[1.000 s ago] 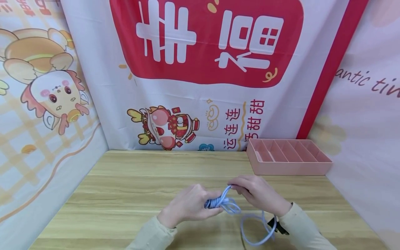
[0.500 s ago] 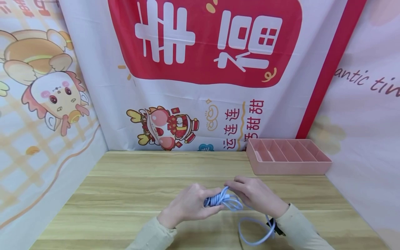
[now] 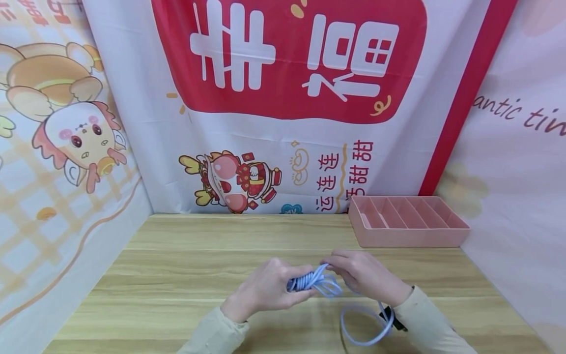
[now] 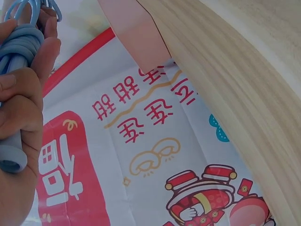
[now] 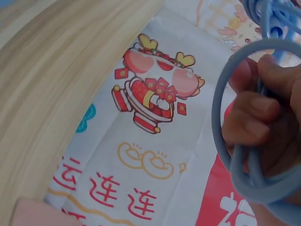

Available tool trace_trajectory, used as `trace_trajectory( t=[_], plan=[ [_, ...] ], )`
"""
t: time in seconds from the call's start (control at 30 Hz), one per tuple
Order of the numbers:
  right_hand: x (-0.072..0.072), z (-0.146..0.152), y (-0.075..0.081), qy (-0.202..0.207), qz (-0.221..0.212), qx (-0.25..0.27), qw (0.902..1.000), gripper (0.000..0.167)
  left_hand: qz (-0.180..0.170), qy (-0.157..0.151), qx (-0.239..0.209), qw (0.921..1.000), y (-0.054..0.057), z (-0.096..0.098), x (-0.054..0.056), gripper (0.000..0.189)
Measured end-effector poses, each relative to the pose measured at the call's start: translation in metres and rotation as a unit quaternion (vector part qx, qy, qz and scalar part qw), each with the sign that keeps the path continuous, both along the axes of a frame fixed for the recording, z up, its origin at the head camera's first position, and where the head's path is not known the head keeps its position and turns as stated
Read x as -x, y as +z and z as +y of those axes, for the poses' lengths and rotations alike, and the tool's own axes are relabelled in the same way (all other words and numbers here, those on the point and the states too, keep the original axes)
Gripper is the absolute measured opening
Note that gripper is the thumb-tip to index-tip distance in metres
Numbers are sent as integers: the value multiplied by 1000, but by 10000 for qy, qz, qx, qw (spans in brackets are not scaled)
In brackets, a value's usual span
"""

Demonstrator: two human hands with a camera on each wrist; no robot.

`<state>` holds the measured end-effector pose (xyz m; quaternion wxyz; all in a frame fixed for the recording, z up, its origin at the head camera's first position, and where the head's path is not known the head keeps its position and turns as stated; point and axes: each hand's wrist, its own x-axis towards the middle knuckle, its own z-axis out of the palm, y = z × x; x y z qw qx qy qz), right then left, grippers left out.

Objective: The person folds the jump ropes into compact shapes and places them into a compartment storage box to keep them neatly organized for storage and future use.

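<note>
A light-blue cord (image 3: 305,281) is wound in tight turns into a bundle, with loose loops sticking out at its right end. My left hand (image 3: 269,287) grips the bundle between thumb and fingers. In the left wrist view a pale blue tube-shaped piece (image 4: 11,157) with a hollow end lies in the palm below the windings. Just right of the bundle, my right hand (image 3: 364,275) pinches a length of the cord with its fingertips. A loose loop of cord (image 5: 217,113) hangs around and below the right hand, towards the wrist.
A pink divided box (image 3: 413,238) stands at the table's back right corner. The wooden table (image 3: 199,260) meets a printed cloth (image 3: 283,132) behind, with more printed cloth on both sides. A black strap piece (image 3: 393,318) shows at the right wrist.
My right hand dips a little left towards the bundle, then shifts slightly back right, still pinching the cord. The hanging loop sways with it. The left hand stays almost still on the bundle.
</note>
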<state>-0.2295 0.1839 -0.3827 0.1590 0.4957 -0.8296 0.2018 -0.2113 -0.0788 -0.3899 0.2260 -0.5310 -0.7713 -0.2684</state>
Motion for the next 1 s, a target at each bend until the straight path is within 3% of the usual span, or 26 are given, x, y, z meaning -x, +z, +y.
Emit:
trace_trajectory(
  t=[0.13, 0.23, 0.33, 0.47, 0.63, 1.0],
  plan=[
    [4, 2, 4, 492, -1166, 350, 9913, 22, -85, -104, 125, 9998, 1, 0, 0, 30],
    [6, 2, 5, 828, -1621, 634, 9813, 19, -60, -107, 188, 9997, 2, 0, -2, 27],
    [5, 2, 6, 850, -1712, 777, 9785, 21, -76, -96, 260, 9996, 2, 1, -3, 23],
    [1, 2, 8, 549, -1781, 952, 9779, 24, -119, -53, 405, 9991, 1, 2, -4, 23],
    [-2, 2, 11, 454, -1616, 1021, 9805, 27, -167, -5, 585, 9981, 0, 5, -6, 28],
    [1, -1, 3, 113, -1505, 619, 9866, 31, 173, -7, 576, 9982, -3, 10, -11, 28]
  ],
)
